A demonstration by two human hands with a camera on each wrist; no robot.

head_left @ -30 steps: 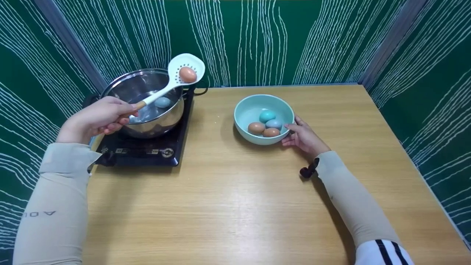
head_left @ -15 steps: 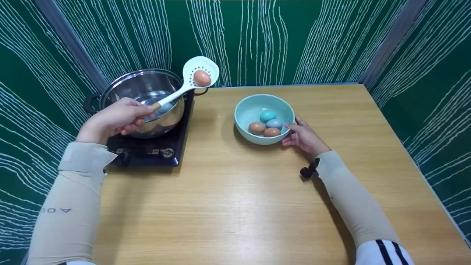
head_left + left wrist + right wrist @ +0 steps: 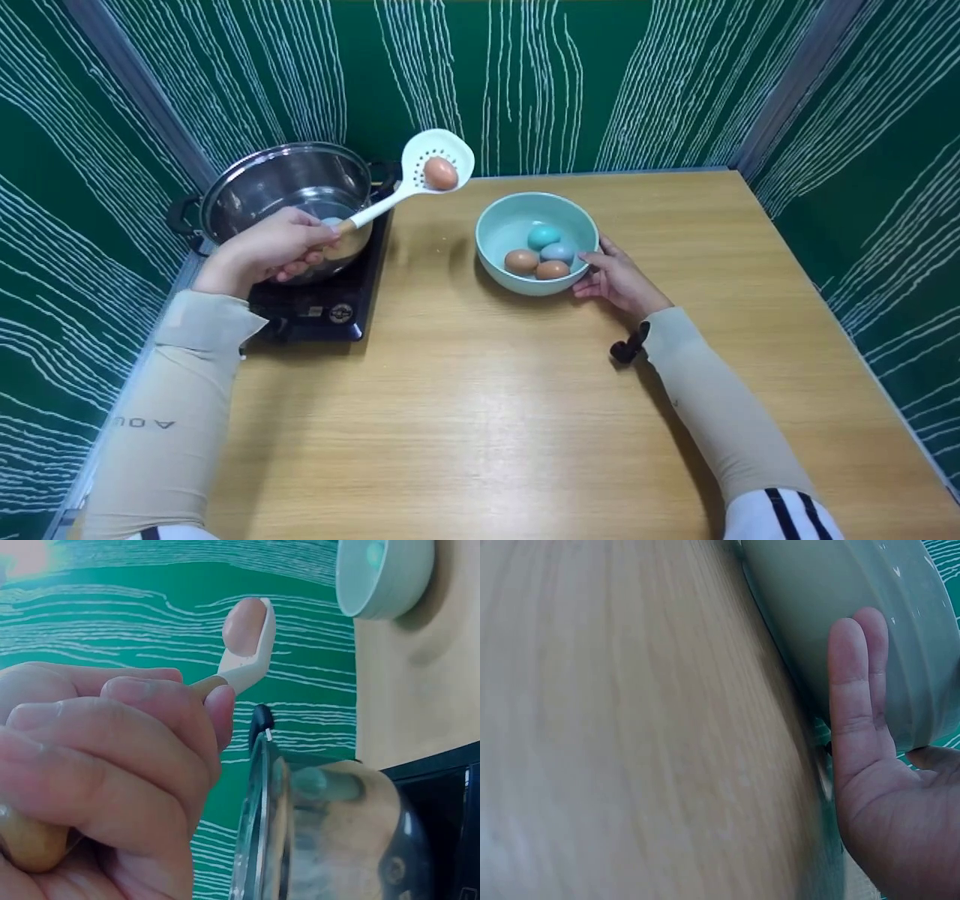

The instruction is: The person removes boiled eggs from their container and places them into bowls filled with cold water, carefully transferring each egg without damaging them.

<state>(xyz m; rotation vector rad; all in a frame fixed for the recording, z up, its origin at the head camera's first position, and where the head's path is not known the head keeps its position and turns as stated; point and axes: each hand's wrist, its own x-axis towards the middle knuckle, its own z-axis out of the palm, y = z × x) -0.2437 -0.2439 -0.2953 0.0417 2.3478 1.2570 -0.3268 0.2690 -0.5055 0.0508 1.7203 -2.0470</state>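
My left hand (image 3: 274, 247) grips the wooden handle of a white slotted skimmer (image 3: 382, 206), fingers curled round it. A brown egg (image 3: 440, 173) lies in the skimmer's bowl, raised between the pot and the mint-green bowl (image 3: 491, 266). In the left wrist view the egg (image 3: 244, 626) rests in the tilted skimmer head. My right hand (image 3: 619, 277) holds the mint-green bowl at its right side, thumb at the rim. Two of its fingers (image 3: 849, 682) lie straight along the outer wall. Inside sit two brown eggs (image 3: 522, 261), a turquoise egg (image 3: 544, 236) and a pale blue egg (image 3: 556, 253).
A steel pot (image 3: 289, 154) with black handles stands on a black induction cooker (image 3: 330, 322) at the left. A pale blue egg (image 3: 330, 221) shows in the pot, partly behind my hand. Green patterned walls (image 3: 517, 90) bound the wooden table (image 3: 480, 420).
My left hand has carried the skimmer and its brown egg rightward from over the pot, slightly lower, towards the bowl. My right hand and the bowl have stayed in place.
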